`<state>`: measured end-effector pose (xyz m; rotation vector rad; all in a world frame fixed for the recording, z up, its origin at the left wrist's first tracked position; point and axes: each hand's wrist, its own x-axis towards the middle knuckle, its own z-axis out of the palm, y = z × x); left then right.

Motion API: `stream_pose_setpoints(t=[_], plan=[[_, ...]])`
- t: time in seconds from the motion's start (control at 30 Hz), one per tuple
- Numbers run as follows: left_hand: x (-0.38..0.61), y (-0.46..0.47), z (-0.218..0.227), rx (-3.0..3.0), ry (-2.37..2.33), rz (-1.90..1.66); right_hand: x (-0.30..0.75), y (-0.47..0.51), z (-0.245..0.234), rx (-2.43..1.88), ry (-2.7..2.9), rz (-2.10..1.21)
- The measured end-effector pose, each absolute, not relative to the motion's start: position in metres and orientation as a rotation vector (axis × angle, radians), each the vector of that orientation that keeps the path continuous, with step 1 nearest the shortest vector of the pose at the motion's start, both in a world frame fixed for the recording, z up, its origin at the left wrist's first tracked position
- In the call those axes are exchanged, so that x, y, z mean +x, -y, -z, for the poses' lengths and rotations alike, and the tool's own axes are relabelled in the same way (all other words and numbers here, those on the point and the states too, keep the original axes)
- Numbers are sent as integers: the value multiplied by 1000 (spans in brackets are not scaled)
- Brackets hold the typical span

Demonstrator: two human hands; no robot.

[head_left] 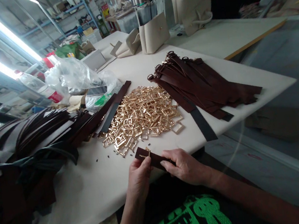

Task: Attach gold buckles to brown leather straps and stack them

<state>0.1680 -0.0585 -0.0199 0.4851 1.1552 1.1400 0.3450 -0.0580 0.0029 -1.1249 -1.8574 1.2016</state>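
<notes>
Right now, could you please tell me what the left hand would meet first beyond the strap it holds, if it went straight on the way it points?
Past the strap, the left hand would probably meet the pile of gold buckles, though the hand's height above the table is unclear.

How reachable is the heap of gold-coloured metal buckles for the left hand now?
Probably yes: the heap lies just beyond the left hand, nothing bulky between, though that hand holds a dark brown leather-like strap.

Left fingers [144, 164] and right fingers [173, 154] pinch, forearms [242, 186] angled apart.
</notes>
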Motion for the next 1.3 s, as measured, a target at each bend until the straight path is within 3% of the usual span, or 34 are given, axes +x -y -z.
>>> stream_pose_setpoints(t=[0.87,1.3], plan=[[186,75,2,333,-1028,-1043,352,62,-15,-1202,1990,-1060],[193,76,2,275,-1014,-1181,347,63,-14,-1210,2037,-1019]])
